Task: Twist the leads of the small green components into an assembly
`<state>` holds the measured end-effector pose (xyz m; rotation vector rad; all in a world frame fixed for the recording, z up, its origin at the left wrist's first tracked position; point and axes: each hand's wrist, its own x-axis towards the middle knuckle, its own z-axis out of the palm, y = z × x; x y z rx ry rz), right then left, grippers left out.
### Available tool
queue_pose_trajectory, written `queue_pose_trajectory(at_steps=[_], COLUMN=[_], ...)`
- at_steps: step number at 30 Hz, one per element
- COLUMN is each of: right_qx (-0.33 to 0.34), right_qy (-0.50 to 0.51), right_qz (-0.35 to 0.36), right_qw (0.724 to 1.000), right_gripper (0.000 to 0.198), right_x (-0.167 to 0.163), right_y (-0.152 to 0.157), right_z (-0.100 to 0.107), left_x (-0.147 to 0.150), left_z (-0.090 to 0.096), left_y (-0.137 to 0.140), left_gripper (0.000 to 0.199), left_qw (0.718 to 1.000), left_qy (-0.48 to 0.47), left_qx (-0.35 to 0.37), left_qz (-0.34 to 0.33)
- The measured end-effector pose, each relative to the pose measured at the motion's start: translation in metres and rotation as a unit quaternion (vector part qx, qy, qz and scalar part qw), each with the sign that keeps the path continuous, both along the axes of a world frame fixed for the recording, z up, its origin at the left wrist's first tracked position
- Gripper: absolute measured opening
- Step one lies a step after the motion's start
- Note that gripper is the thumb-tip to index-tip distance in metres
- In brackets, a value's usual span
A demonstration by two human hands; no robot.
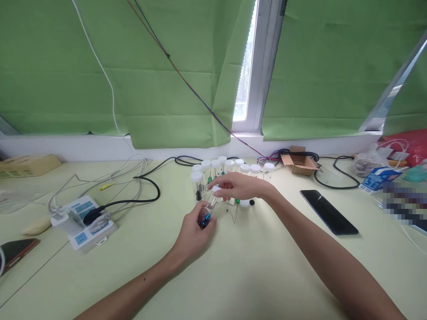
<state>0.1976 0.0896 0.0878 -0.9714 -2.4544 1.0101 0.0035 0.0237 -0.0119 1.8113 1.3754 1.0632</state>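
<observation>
My left hand (196, 229) is wrapped round a small clear vial (209, 206), which tilts up to the right. Small blue pieces and thin metal pins (206, 218) show inside its lower end. My right hand (238, 186) reaches over from the right, with its fingers closed at the white cap (216, 189) on the vial's upper end. The hand partly hides the cap, so I cannot tell whether it sits loose or tight. Behind the hands stand several clear vials with white caps (222, 159). One at the left (197, 184) has dark pieces inside. Just below my right hand lies a green piece with thin bent wires (237, 201).
A power strip (82, 222) with plugs and cables is at the left. An open cardboard box (298, 163) stands by the back wall. To the right lie a black phone (328, 212) and a blue-and-white packet (378, 178). A black cable (156, 186) curls behind the strip.
</observation>
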Motion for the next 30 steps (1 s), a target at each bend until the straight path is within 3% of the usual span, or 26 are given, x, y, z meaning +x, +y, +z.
queue_pose_trajectory(at_steps=[4,9,16,24,30], right_qx=[0.021,-0.006,0.045,0.076,0.096], right_qy=[-0.009,0.009,0.02,0.113,0.114], right_qz=[0.018,0.025,-0.023,-0.094,-0.126], right_qw=[1.0,1.0,0.999,0.986,0.981], right_gripper=[0.027,0.023,0.025,0.027,0.026], right_x=[0.001,-0.001,-0.017,-0.04,-0.045], right_y=[0.004,0.008,0.008,0.004,0.002], right_z=[-0.007,-0.016,-0.032,-0.06,-0.068], left_x=[-0.001,-0.001,-0.001,-0.003,-0.002], left_z=[0.0,-0.002,-0.002,-0.008,-0.009], left_y=[0.001,0.001,0.0,0.001,0.002], left_gripper=[0.014,0.012,0.017,0.02,0.022], left_qw=[1.0,1.0,0.997,0.998,0.999], left_qy=[-0.002,-0.004,-0.023,-0.016,0.0], left_qx=[-0.004,-0.017,-0.063,-0.058,-0.044], left_qz=[-0.006,-0.022,-0.032,-0.003,0.013])
